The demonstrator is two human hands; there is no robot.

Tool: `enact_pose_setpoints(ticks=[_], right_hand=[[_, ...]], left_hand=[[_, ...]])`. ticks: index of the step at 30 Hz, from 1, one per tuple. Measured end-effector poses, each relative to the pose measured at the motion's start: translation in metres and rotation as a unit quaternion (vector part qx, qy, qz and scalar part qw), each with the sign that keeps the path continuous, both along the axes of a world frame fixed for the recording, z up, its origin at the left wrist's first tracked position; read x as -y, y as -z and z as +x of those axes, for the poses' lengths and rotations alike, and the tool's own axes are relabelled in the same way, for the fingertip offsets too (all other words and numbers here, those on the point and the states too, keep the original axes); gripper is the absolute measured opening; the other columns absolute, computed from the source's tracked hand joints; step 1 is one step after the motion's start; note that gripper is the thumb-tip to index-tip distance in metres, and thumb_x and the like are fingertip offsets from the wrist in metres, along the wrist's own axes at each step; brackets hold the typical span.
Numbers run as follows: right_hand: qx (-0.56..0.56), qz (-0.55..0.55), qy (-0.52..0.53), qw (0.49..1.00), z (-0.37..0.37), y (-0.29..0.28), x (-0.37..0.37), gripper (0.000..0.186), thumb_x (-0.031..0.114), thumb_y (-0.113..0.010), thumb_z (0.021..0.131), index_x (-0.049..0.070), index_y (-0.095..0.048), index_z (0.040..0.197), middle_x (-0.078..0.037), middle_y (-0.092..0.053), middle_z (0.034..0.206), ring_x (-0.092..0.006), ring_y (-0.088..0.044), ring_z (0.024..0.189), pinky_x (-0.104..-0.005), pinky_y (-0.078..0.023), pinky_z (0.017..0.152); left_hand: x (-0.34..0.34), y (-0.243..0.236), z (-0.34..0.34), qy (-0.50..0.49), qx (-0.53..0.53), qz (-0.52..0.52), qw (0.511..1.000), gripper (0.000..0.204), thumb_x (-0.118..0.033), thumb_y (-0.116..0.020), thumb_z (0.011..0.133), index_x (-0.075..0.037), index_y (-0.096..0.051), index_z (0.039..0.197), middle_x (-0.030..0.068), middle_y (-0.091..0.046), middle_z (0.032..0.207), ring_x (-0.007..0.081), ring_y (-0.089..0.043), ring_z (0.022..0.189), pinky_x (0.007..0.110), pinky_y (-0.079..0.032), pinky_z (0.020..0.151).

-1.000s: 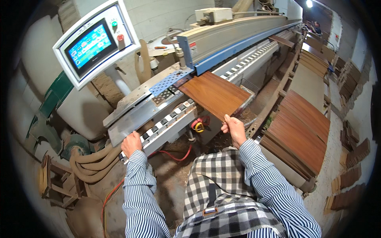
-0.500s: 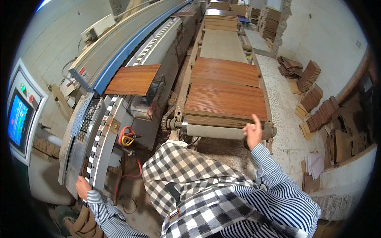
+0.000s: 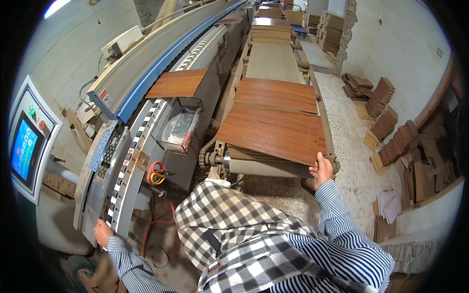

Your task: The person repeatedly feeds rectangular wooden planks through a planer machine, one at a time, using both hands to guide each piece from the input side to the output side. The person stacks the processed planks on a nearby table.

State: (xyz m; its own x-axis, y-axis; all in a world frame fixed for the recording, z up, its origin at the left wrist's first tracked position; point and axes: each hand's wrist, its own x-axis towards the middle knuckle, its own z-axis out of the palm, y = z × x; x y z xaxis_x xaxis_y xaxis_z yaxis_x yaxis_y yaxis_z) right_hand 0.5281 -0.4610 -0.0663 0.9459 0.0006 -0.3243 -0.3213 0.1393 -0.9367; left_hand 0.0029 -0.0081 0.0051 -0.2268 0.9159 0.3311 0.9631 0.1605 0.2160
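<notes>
At the front corner of the top reddish-brown wood-grain board (image 3: 273, 134), my right hand (image 3: 321, 171) pinches the edge between thumb and fingers. That board lies skewed on a stack, its near right corner past the boards below. A second wood-grain stack (image 3: 276, 95) is just behind it on the roller conveyor (image 3: 273, 168). My left hand (image 3: 103, 232) is curled on the near end of the long machine's metal bed (image 3: 93, 205), beside the black-and-white track (image 3: 117, 195). Another wood-grain board (image 3: 178, 83) rests on that track farther along, its far side at the blue rail (image 3: 146, 93).
A control screen (image 3: 24, 146) stands at the left. Below the track are a wire basket (image 3: 178, 129) holding a clear plastic bag, scissors with red and yellow handles (image 3: 156, 173) and a red hose (image 3: 161, 219). Board stacks (image 3: 395, 139) lean along the right wall.
My right hand has gone from pointing above the stack to gripping the top board's corner. That board has turned askew. The board on the machine has moved farther away along the track.
</notes>
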Motion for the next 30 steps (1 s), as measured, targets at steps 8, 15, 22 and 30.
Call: enact_pose_setpoints(ticks=[8,15,22,30], right_hand=[[-0.124,0.26,-0.296,0.911,0.008,0.045,-0.004,0.017,0.019,-0.058,0.084,0.003,-0.054,0.088,-0.017,-0.064,0.08,-0.0226,-0.062,0.067,-0.0387,-0.053,0.069],[-0.038,0.244,-0.374,0.894,-0.037,0.03,-0.042,0.032,0.014,-0.059,0.075,-0.006,-0.054,0.1,-0.015,-0.062,0.084,-0.0251,-0.064,0.071,-0.0339,-0.054,0.062],[-0.042,0.267,-0.508,0.818,-0.095,-0.013,-0.162,0.03,0.015,-0.059,0.076,-0.005,-0.056,0.097,-0.016,-0.064,0.078,-0.0233,-0.06,0.064,-0.0329,-0.05,0.063],[-0.08,0.221,-0.653,0.72,-0.202,-0.03,-0.279,0.03,0.021,-0.054,0.086,-0.003,-0.054,0.105,-0.015,-0.064,0.092,-0.0177,-0.062,0.077,-0.0322,-0.05,0.074]], left_hand=[[-0.01,0.008,-0.008,-0.011,-0.031,0.028,0.999,0.048,-0.04,-0.034,0.087,-0.004,-0.066,0.085,0.0213,-0.062,0.084,0.0415,-0.058,0.079,0.051,-0.045,0.071],[-0.003,0.002,0.007,-0.045,-0.001,0.051,0.998,0.047,-0.036,-0.037,0.086,-0.003,-0.068,0.076,0.0212,-0.063,0.076,0.0381,-0.061,0.072,0.047,-0.047,0.069],[0.0,-0.004,0.007,-0.04,-0.002,0.049,0.998,0.046,-0.036,-0.04,0.085,0.0,-0.068,0.074,0.0215,-0.063,0.075,0.0362,-0.062,0.07,0.045,-0.047,0.069],[0.0,-0.005,0.007,-0.037,0.022,0.072,0.997,0.044,-0.034,-0.043,0.085,-0.001,-0.068,0.072,0.0214,-0.062,0.072,0.0366,-0.062,0.069,0.044,-0.047,0.071]])
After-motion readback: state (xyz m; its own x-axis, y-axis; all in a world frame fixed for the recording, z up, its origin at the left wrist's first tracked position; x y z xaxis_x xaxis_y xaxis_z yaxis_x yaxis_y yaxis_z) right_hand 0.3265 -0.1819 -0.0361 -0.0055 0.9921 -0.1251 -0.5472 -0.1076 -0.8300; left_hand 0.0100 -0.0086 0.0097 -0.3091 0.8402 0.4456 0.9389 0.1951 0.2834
